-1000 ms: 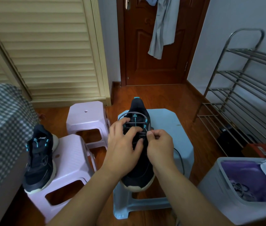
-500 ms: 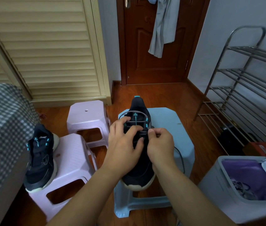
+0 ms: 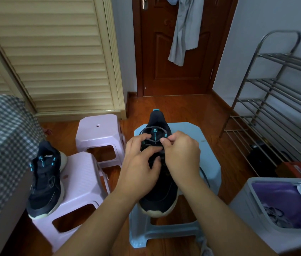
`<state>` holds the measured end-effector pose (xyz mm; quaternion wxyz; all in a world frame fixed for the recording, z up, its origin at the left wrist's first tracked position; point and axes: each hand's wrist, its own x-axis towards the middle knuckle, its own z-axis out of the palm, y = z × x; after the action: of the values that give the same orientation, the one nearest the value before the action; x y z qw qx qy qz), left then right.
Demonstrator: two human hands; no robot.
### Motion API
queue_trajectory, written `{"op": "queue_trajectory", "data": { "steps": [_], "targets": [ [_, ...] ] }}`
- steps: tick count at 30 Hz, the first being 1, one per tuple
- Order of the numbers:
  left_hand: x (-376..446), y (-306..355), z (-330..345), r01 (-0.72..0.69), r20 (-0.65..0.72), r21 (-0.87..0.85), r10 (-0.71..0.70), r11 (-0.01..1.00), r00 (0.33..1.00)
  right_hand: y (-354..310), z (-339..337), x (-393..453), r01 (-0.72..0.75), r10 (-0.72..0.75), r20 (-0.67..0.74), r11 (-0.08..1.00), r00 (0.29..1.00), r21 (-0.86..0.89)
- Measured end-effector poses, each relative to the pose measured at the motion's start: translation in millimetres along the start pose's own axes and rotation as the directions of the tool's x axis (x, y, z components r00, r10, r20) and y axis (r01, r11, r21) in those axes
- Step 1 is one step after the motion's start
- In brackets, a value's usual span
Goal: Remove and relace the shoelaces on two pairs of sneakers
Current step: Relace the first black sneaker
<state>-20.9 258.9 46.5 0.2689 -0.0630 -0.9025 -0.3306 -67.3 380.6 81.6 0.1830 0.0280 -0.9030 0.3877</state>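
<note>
A black sneaker with teal trim (image 3: pixel 158 196) stands toe toward me on a light blue stool (image 3: pixel 195 132). Its dark shoelace (image 3: pixel 152 140) crosses the tongue near the top eyelets, and a loose end (image 3: pixel 204 174) trails off the shoe's right side. My left hand (image 3: pixel 139 163) rests on the shoe's left side, fingers curled at the lace rows. My right hand (image 3: pixel 182 153) pinches the lace at the upper right eyelets. The middle lace rows are hidden under both hands. A second matching sneaker (image 3: pixel 45 179) sits on a pink stool (image 3: pixel 82 183) to the left.
Another pink stool (image 3: pixel 98 130) stands behind. A grey bin (image 3: pixel 256 206) with a purple liner and laces inside sits at the right. A metal shoe rack (image 3: pixel 275 108) lines the right wall. A checked bedcover (image 3: pixel 0 145) is at the left, a wooden door (image 3: pixel 175 47) ahead.
My right hand has moved up the shoe from the middle rows to the upper right eyelets, pulling the lace. My left hand stays on the shoe, fingers shifted slightly upward.
</note>
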Motion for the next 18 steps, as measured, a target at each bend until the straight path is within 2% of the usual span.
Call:
{"op": "queue_trajectory", "data": {
  "steps": [2,4,5,7,10,13,18],
  "targets": [
    [0,1,0,0.004,0.004,0.003,-0.004,1.0,1.0,-3,-3,1,0.099,-0.098,0.018,0.97,0.995,-0.222],
    [-1,3,-1,0.012,0.013,0.012,-0.013,1.0,1.0,-4,-6,3,0.165,-0.162,0.032,0.943,0.986,-0.29],
    [-1,4,-1,0.011,0.017,0.024,-0.011,1.0,1.0,-3,-6,5,0.174,-0.167,0.05,0.948,0.985,-0.267],
    [-1,4,-3,0.0,0.027,0.061,-0.001,0.998,1.0,1,-7,7,0.146,-0.137,0.084,0.982,0.987,-0.116],
    [-1,5,-5,0.002,0.038,0.099,-0.005,0.995,0.999,12,-12,6,0.023,-0.042,0.142,0.991,0.989,0.132],
    [-1,7,-4,0.007,0.044,0.107,-0.012,0.994,0.999,17,-17,0,-0.064,0.014,0.227,0.974,0.974,0.215],
    [0,8,-1,0.02,0.032,0.104,-0.024,0.994,0.999,15,-16,-1,-0.134,0.073,0.219,0.951,0.973,0.279]
  ]
}}
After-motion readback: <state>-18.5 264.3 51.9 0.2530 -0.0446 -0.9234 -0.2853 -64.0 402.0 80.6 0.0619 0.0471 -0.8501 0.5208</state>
